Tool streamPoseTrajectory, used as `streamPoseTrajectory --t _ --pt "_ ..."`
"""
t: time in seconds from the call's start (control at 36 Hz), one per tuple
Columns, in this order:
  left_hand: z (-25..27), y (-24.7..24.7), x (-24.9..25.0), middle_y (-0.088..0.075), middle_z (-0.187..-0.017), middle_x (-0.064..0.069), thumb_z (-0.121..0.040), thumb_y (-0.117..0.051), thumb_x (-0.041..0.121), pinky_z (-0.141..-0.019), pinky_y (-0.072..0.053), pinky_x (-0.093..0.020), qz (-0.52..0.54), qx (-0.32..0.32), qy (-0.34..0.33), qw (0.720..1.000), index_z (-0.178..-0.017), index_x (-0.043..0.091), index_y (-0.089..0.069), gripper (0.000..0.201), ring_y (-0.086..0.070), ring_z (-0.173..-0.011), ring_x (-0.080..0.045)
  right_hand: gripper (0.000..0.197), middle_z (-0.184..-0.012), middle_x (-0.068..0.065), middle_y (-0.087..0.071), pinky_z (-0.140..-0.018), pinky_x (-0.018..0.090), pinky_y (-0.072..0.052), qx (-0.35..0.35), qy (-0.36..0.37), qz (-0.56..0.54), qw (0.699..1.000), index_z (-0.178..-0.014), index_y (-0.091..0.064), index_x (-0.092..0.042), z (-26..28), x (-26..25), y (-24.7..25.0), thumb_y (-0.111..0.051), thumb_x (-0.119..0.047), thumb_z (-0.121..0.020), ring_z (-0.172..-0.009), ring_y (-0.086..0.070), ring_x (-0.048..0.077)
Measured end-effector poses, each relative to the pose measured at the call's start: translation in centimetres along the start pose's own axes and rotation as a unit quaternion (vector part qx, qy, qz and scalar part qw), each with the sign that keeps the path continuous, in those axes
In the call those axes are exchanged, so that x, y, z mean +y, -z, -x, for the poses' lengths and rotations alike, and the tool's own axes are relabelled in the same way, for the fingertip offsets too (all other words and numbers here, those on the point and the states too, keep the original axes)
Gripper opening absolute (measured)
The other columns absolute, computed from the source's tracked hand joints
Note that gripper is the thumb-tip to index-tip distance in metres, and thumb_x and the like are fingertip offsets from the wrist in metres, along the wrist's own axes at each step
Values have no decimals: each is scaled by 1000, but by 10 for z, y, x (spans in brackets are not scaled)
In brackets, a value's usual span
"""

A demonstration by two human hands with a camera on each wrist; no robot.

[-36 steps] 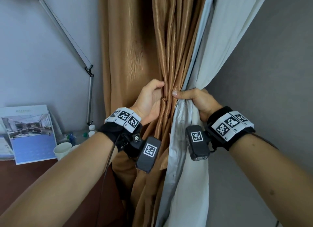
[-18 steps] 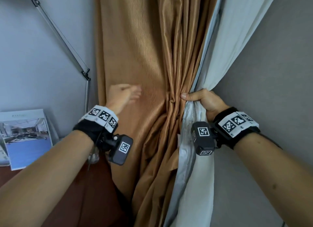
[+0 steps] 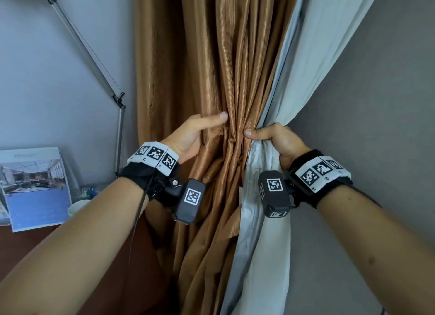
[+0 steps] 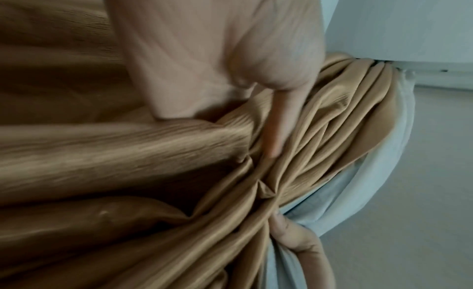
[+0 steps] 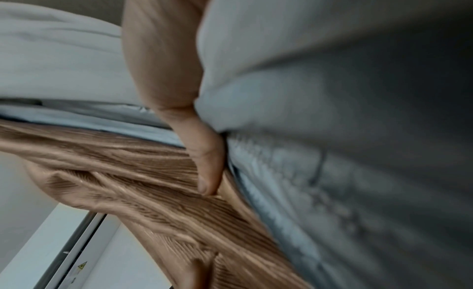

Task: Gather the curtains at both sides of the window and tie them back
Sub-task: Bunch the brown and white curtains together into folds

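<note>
Left hand is coming back in with another fold

The left hand (image 3: pixel 188 138), fingers wrapped behind the brown curtain (image 3: pixel 207 67), is pulling in fabric it reached out for half a second ago. The right hand (image 3: pixel 277 138) is still gripping the bunch plus grey lining (image 3: pixel 303 56). Looks like gathering's nearly done; no tie visible yet.

A dark brown desk (image 3: pixel 35 241) carries a propped brochure (image 3: pixel 35 187) and apparently a white cup (image 3: pixel 76 206).
</note>
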State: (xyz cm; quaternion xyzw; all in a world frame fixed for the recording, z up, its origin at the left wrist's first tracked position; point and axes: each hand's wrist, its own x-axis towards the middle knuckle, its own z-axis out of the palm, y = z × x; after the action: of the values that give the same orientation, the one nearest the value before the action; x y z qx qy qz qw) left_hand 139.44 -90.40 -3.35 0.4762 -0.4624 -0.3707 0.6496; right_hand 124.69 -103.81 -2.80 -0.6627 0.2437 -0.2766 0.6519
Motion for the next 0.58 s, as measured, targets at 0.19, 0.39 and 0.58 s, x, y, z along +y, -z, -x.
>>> streamPoseTrajectory --t 0.19,0.39,0.58 --pt "-6 10 -7 -70 -84 -7 -87 -59 -12 -77 -56 -30 -173 146 -30 974 -87 3 -68 18 -68 -75 -15 58 -106 14 -74 -105 44 -47 18 0 13 1000 -104 -74 0 4 -1 4 -87 -18 -50 -104 -69 30" --pt "-11 -7 -12 -73 -98 -15 -80 -60 13 -84 -58 -50 -231 179 -34 956 -100 -5 -69 29 -71 -90 -31 54 -102 15 -75 -105 46 -47 -20 -11 7 1000 -104 -73 3 11 -1 -6 -85 -15 -54 -102 -69 31" --pt "3 -37 -12 -60 -121 -30 -50 -44 -6 -108 -43 -43 -11 62 -3 998 -112 -25 -54 65 -57 -118 -37 30 -85 10 -75 -77 34 -58 25 18 -26 999 -100 -72 3 14 1 -9 -77 -1 -71 -77 -72 21"
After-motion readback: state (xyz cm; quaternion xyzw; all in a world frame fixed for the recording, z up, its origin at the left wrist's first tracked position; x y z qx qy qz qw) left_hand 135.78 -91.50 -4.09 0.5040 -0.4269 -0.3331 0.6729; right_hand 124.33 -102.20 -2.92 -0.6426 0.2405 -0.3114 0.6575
